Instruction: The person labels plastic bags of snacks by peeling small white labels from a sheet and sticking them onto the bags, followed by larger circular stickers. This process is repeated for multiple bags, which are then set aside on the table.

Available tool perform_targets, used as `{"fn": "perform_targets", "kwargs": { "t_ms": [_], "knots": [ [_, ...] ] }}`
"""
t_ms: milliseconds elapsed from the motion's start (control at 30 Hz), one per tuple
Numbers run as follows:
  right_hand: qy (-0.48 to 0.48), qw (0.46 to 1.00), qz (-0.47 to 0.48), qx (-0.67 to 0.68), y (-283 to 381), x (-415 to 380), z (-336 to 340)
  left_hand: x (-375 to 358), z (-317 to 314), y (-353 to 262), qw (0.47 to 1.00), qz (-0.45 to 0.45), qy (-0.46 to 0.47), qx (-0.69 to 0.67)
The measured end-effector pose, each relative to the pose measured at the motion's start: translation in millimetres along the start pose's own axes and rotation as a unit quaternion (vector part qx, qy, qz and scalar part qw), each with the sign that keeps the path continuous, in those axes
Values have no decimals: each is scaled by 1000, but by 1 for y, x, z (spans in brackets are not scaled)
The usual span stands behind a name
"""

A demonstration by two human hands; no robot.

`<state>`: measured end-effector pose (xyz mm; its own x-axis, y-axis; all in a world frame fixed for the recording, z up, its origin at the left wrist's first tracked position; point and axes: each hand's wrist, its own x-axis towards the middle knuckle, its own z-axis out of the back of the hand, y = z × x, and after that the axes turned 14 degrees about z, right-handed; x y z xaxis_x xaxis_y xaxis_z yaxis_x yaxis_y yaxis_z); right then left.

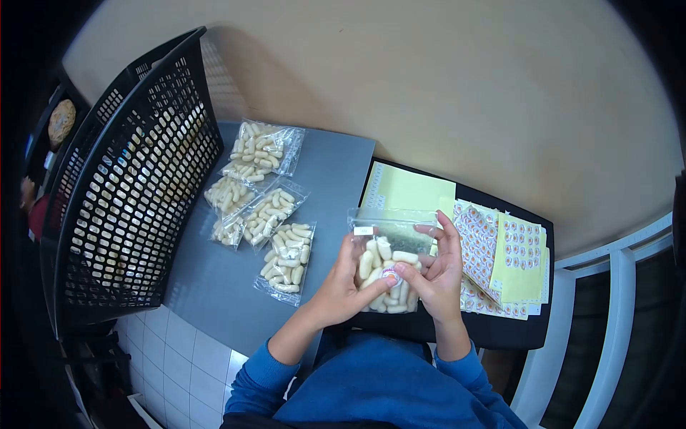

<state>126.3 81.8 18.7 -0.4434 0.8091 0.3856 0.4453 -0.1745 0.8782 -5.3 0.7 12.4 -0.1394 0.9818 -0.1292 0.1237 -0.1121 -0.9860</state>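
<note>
A clear zip bag [386, 247] of pale, finger-shaped pieces is held upright between both hands, above the edge of the black table. My left hand [343, 282] grips its left side, the thumb across the front beside a small round sticker [390, 277]. My right hand [437, 275] holds the right side, its thumb on the sticker's edge and its fingers partly behind the bag. A small white label [363, 231] shows at the bag's upper left. Sheets of round stickers [475, 236] lie right of my right hand, and a yellow backing sheet [407, 189] lies behind the bag.
Several filled clear bags [271, 214] lie on the grey table [332, 161]. A large black perforated basket [136, 193] stands at the left with pale items inside. The sticker sheets rest on a black table [525, 334]. White rails [614, 307] stand at the right, and a wall rises behind.
</note>
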Motion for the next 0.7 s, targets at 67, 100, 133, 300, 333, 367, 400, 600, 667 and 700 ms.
{"fn": "perform_targets", "kwargs": {
  "t_ms": [67, 100, 133, 300, 333, 367, 400, 600, 667, 700],
  "knots": [
    [-10, 1000, -1, -7, 1, -1, -1, -6, 1, 1, 1000, -12, 7, -15],
    [3, 1000, -8, -7, 2, -3, 0, -8, 2, 1, 999, -23, 13, -29],
    [16, 1000, -16, -7, 3, -4, 1, -7, 6, 2, 999, -24, 14, -28],
    [22, 997, 6, -70, 10, -13, 2, -2, 20, -5, 986, -45, -88, -135],
    [26, 996, 4, -82, 12, -15, 2, -1, 20, -7, 986, -44, -84, -135],
    [21, 996, 4, -83, 12, -16, 3, -1, 19, -8, 988, -49, -113, -94],
    [10, 998, 0, -68, 11, -18, 3, 0, 18, -9, 987, -54, -141, -53],
    [-40, 999, -24, -26, 2, -34, 9, 2, 9, -9, 988, -14, -122, -93],
    [-68, 997, -22, -19, 0, -42, 11, 5, 5, -2, 984, -17, -97, -147],
    [-78, 996, -21, -25, 0, -46, 13, 4, 1, -3, 988, -11, -111, -108]
  ]
}}
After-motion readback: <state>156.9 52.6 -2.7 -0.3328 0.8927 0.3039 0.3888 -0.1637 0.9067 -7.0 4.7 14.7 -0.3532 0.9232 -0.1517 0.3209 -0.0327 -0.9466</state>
